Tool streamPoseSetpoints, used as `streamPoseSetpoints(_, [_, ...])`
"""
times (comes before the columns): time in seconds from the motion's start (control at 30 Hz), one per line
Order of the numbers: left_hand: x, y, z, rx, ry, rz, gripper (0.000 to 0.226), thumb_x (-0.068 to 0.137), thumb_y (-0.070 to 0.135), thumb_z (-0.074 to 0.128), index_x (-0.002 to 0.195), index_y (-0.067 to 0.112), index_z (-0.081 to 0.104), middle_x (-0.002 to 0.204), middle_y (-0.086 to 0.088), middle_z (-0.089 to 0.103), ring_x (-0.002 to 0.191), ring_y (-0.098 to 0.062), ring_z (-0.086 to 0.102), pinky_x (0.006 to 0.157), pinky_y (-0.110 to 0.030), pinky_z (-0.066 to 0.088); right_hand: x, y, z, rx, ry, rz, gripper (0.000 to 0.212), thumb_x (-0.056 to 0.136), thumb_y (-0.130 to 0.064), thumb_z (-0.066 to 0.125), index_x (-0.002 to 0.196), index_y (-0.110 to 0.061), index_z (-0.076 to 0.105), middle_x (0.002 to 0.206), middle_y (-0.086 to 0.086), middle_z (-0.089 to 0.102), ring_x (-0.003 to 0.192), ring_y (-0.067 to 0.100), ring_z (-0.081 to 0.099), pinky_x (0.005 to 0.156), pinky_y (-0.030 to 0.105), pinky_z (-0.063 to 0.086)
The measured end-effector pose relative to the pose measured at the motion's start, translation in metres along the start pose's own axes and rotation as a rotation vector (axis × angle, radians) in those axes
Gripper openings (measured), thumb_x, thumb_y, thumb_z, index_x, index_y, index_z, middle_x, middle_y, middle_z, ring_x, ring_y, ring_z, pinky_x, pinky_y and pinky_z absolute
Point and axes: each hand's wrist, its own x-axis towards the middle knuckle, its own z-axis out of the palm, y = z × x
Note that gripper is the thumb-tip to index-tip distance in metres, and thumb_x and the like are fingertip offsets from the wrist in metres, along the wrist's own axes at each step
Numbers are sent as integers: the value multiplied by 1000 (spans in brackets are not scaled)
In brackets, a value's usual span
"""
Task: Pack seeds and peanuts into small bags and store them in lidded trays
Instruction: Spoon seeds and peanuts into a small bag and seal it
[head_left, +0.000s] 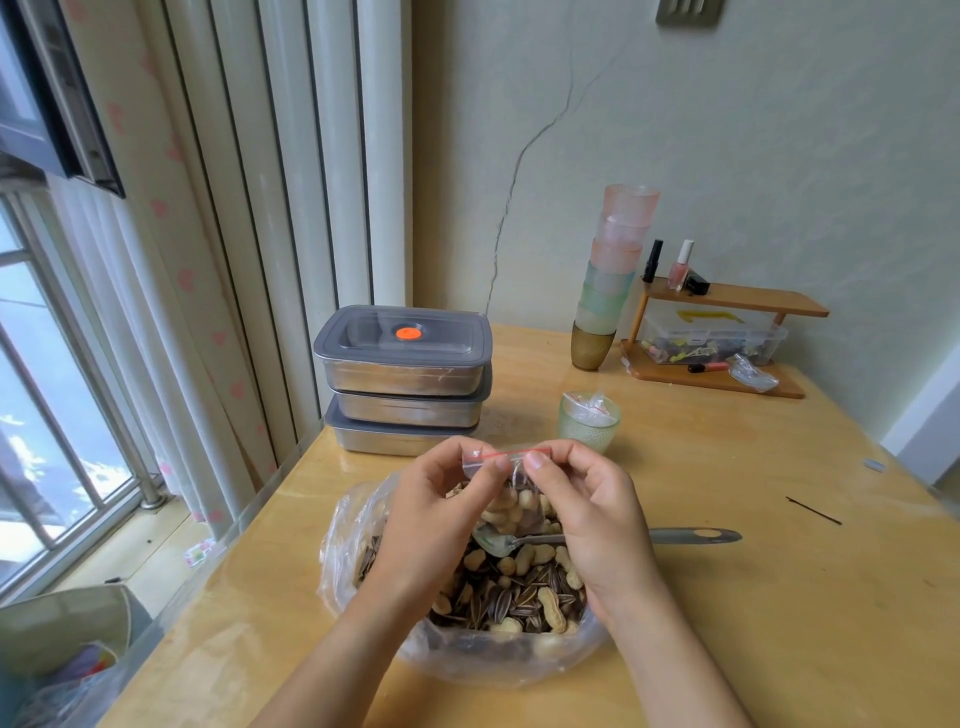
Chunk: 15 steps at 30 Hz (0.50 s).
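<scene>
lidded trays (402, 358): 3, one pile, grey lids
small zip bag (511, 483): 1, filled
large clear bag (467, 662) of seeds and peanuts: 1; seeds, peanuts too many to count
spoon (691, 537): 1
green cup (589, 426): 1, spare bags inside, number not countable
stacked cups (615, 270): 7 – 3 pink, 3 green, 1 amber at base
nail polish bottles: 2 – dark bottle (652, 262), pink bottle (679, 271)
wooden shelf (753, 301): 1, two tiers
clear box (717, 332): 1
hands: 2 – left hand (441, 514), right hand (587, 525)

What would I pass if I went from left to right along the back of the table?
Stack of lidded trays → tower of plastic cups → wooden shelf. The green cup sits in front of the tower, so it is left out.
</scene>
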Motion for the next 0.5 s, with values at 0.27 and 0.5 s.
streamPoseSetpoints(0.27, [1, 0, -2, -18, 28, 27, 14, 97, 13, 69, 88, 3, 68, 70, -5, 65, 65, -13, 58, 61, -25, 49, -2, 1, 5, -79, -65, -76, 10, 97, -23, 68, 89, -27, 72, 83, -6, 72, 80, 9, 65, 75, 28, 53])
streamPoseSetpoints(0.5, [-1, 1, 0, -43, 40, 29, 9, 95, 11, 71, 89, 4, 72, 78, -12, 72, 68, -16, 63, 61, -25, 52, 0, 0, 2, -150, -43, -141, 19, 98, -10, 70, 84, -23, 70, 81, -3, 72, 80, 9, 67, 75, 28, 54])
